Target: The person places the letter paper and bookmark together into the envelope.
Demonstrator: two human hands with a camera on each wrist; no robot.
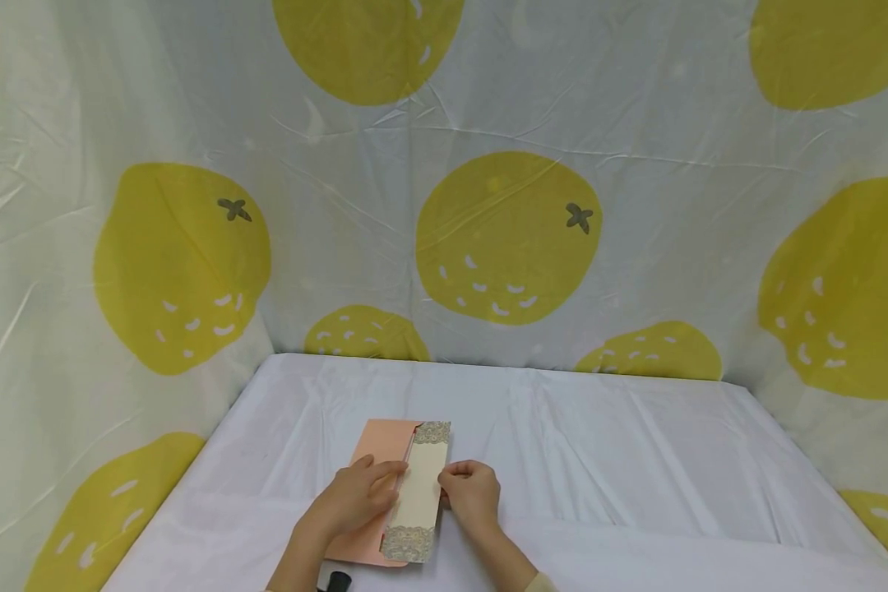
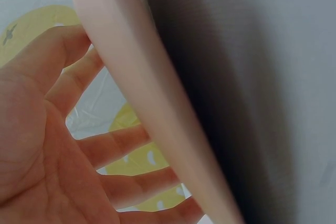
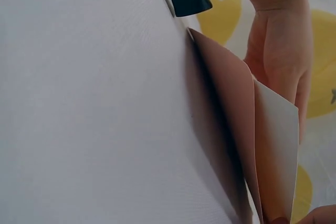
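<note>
A pink paper folder [image 1: 385, 437], looking like an envelope or card, lies tilted on the white table. Along its right side is a cream card [image 1: 422, 481] with grey lace print at both ends. My left hand [image 1: 357, 493] rests on the folder, its index finger reaching the cream card's left edge; in the left wrist view its spread fingers [image 2: 123, 142] touch the pink paper. My right hand [image 1: 472, 493] pinches the right edge of the cream card between thumb and bent index finger. The right wrist view shows the pink paper [image 3: 226, 82] and cream card raised at this edge.
White cloth covers the table [image 1: 599, 460], with folds running across it. Behind and at both sides hangs a white curtain [image 1: 340, 222] with yellow fruit prints. A small black device [image 1: 338, 582] sits by my left wrist at the near edge.
</note>
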